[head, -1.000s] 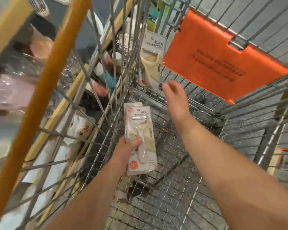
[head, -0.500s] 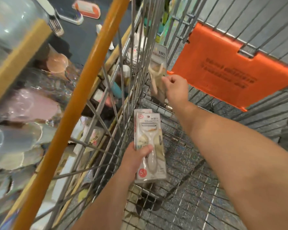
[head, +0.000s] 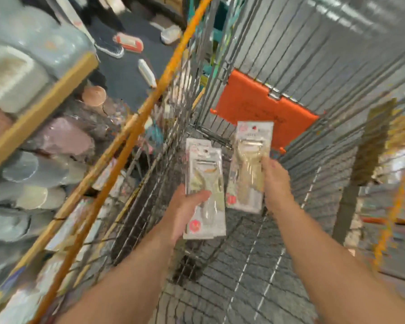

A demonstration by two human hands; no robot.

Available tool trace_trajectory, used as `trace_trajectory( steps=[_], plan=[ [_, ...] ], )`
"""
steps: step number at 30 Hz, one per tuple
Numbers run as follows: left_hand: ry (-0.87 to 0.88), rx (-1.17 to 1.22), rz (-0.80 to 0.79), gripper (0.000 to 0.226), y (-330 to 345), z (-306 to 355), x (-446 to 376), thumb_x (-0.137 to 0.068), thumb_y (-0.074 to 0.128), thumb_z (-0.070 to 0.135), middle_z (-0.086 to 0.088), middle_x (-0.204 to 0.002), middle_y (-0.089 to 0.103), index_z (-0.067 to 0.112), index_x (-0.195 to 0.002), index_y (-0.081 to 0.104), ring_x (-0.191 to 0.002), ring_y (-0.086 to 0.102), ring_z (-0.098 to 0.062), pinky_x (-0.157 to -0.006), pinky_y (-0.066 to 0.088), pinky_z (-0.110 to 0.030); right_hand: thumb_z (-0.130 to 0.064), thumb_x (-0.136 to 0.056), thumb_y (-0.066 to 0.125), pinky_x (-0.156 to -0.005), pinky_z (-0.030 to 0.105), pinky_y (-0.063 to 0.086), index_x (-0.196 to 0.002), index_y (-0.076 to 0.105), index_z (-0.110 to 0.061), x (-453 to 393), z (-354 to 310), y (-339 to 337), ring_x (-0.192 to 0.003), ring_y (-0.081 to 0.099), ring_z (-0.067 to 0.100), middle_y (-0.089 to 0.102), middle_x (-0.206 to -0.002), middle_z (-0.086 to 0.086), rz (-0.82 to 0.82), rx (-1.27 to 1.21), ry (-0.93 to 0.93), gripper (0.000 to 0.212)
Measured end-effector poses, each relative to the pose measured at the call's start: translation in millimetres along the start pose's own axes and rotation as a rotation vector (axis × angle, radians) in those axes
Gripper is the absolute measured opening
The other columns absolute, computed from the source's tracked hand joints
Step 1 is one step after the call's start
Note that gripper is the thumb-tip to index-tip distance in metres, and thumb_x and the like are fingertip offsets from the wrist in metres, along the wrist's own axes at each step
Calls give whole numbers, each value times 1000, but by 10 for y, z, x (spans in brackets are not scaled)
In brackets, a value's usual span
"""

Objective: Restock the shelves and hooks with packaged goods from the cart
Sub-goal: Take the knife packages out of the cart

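Peelers in both our hands above the cart (head: 255, 265): left hand (head: 185, 211) grips a small carded stack (head: 205, 190), right hand (head: 275, 181) pinches one pack (head: 249, 169), nothing hung yet, so restocking looks barely begun.

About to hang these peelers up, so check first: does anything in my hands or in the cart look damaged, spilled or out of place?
Nothing stands out. The left hand grips a small stack of peeler packs and the right hand holds one peeler pack, all upright over the wire cart. The picture is blurred, so small tears would not show.
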State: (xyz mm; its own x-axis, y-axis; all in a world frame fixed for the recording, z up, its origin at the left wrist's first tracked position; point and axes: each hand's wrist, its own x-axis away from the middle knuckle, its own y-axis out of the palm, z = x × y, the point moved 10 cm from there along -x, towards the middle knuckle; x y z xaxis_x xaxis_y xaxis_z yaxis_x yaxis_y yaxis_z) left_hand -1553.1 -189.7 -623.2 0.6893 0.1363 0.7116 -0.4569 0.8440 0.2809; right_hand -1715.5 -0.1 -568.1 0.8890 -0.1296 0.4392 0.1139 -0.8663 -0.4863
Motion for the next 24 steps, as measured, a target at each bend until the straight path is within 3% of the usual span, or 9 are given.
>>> trace_trajectory(
  steps=[3,4,7,11,14,16,19,21,24],
  plan=[
    [92,-68,6,57,31,300,459,-74,83,29,-2,-112,70,17,-123,57,-103,66,-21,-91,48,-35,-40,-102,43,-73,23,52,-99,64,-14,582,-297,-291,-79,60,14,62,-85,0,-36,37,-62,34],
    [143,-81,-12,62,47,425,650,-70,84,29,-5,-113,70,12,-124,57,-104,66,-23,-89,50,-35,-40,-102,42,-68,24,51,-96,62,-12,811,-404,-361,-76,60,12,60,-82,-2,-52,21,-73,35],
    [272,-63,-50,82,-14,774,1353,-50,83,37,-11,-114,70,6,-123,60,-106,66,-27,-97,50,-46,-44,-100,45,-75,36,51,-86,67,-17,1550,-771,-527,-82,66,20,68,-85,1,-46,-68,-149,38],
    [441,-117,-84,67,-434,1227,2494,-62,79,32,-8,-113,72,12,-123,61,-104,69,-25,-90,54,-38,-31,-102,45,-66,30,43,-78,60,-22,2613,-1413,-489,-72,58,13,62,-79,-6,-104,-126,-281,30],
    [569,-138,21,44,-1027,1703,3292,-76,77,12,0,-96,75,10,-117,61,-86,71,-13,-75,56,-25,-26,-102,46,-70,32,45,-78,63,-15,3378,-2016,-144,-70,59,12,65,-75,-4,-247,-203,-360,31],
    [642,-128,128,42,-1471,2045,3839,-79,75,6,-2,-90,73,4,-118,61,-77,69,-12,-66,55,-21,-26,-100,47,-69,33,46,-79,62,-12,3917,-2453,194,-67,61,10,64,-80,1,-344,-177,-421,29],
    [740,-88,293,55,-2157,2466,4707,-64,81,20,-5,-97,74,10,-115,63,-89,70,-24,-80,59,-33,-30,-100,49,-88,39,49,-101,63,-19,4783,-3063,788,-86,62,20,67,-102,7,-527,-248,-498,18],
    [789,-53,380,56,-2570,2652,5244,-66,84,19,-7,-104,74,13,-117,62,-93,71,-26,-86,57,-41,-31,-99,52,-95,45,52,-101,65,-14,5325,-3344,1216,-89,68,20,72,-100,7,-683,-329,-470,22],
    [889,36,487,33,-3136,2849,5947,-82,72,2,-4,-91,75,14,-110,60,-73,73,-16,-63,58,-28,-30,-98,55,-91,54,53,-101,69,-11,6066,-3704,1763,-94,71,31,73,-102,18,-871,-394,-465,24]
  ],
)
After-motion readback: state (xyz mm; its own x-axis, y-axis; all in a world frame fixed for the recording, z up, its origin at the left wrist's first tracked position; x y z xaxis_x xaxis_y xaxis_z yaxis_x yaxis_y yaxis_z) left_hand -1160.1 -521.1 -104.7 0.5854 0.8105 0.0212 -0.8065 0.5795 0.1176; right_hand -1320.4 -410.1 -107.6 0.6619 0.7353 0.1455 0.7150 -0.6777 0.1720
